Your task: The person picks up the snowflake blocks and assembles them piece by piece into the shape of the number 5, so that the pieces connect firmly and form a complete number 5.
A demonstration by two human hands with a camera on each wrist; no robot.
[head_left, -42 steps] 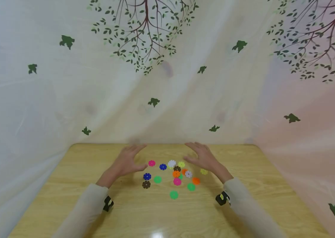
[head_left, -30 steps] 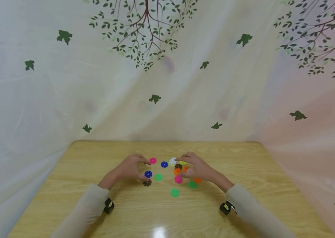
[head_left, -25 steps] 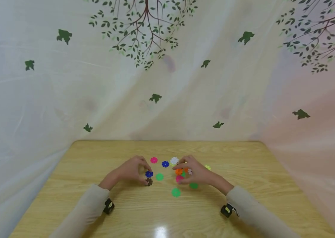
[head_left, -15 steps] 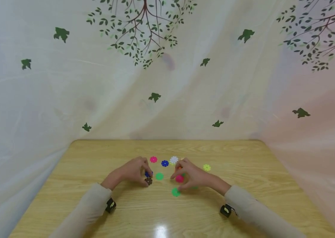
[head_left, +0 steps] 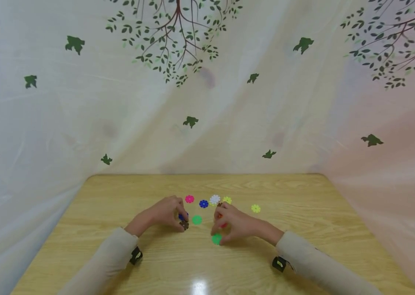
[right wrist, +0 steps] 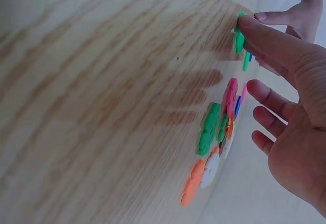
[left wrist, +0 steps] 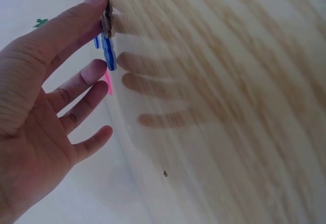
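My left hand (head_left: pixel 165 212) is low over the left side of the scattered discs, its thumb and index finger pinching a brown notched plastic disc (head_left: pixel 184 225). A blue disc (left wrist: pixel 108 53) lies right beside the brown one, partly covered by the fingers in the head view. Over the nearer part of the pile, my right hand (head_left: pixel 242 221) pinches a green disc (head_left: pixel 216 239) at its edge between thumb and index finger. Under that palm, the right wrist view shows another green disc (right wrist: pixel 209 129), a pink disc (right wrist: pixel 231 96) and an orange disc (right wrist: pixel 191 182).
Between the hands lies one more green disc (head_left: pixel 197 220). Farther back are a pink disc (head_left: pixel 190 199), a blue disc (head_left: pixel 203 204) and a white disc (head_left: pixel 215 199); a yellow disc (head_left: pixel 255 208) sits to the right. A printed curtain (head_left: pixel 137 135) hangs behind the wooden table (head_left: pixel 119 270).
Both hands have come down from above the table to the discs. The left fingers have closed on the brown disc; the right hand has moved left and nearer, closing on the green disc.
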